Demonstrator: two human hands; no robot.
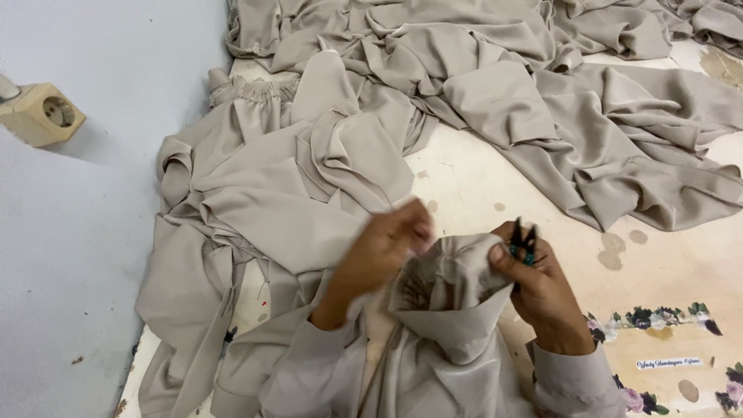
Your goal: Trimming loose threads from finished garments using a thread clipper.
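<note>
Between my two hands, low in the view, sits a bunched fold of beige cloth (453, 298), raised from the heap that runs over my lap. My left hand (387, 244) is curled nearly shut, its fingertips pinching the top edge of that fold; the hand is blurred, so I cannot tell exactly how it grips. My right hand (542, 282) is closed around small dark snips with a teal grip (525, 244), the thumb pressing on the cloth just beside them. More beige fabric (325, 170) spreads across the floor (480, 186) beyond. A cream wall socket (42, 112) sits on the pale wall at the left.
</note>
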